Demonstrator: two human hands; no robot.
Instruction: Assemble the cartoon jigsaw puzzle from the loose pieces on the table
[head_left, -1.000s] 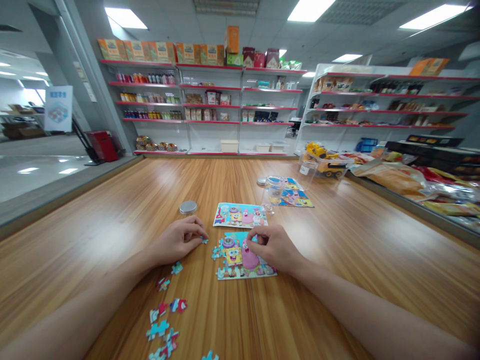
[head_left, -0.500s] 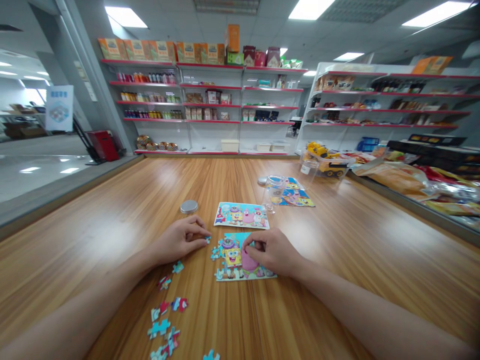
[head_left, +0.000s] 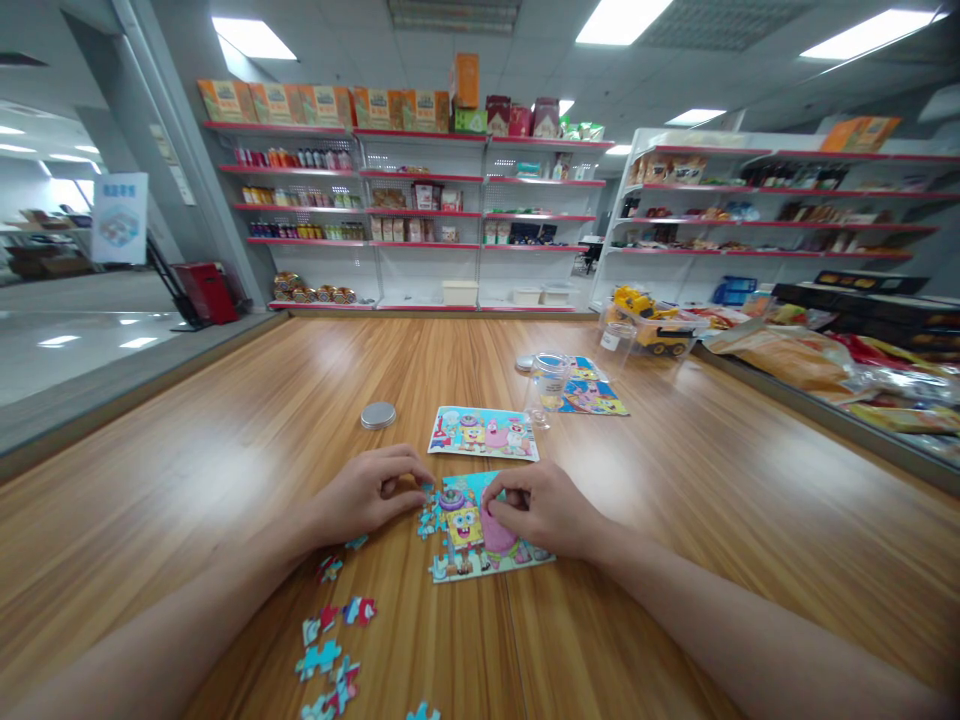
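Where the loose pieces [head_left: 330, 655] lie scattered at seven o'clock on the surface [head_left: 675, 520], the half-built puzzle [head_left: 480, 535] sits between both hands. The left hand [head_left: 371, 495] meets its nine o'clock edge, fingers pinched narrow, apparently on a small piece. The right hand [head_left: 544, 505] presses its upper right, fingers curled. The reference card [head_left: 484, 432] lies beyond at twelve o'clock.

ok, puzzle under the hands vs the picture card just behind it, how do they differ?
The puzzle is unfinished, with a ragged left edge; the picture card is a clean rectangle. The left hand and right hand rest on the puzzle; the picture card lies untouched. The puzzle sits nearer the person. Both lie flat on the table and show similar cartoon figures.
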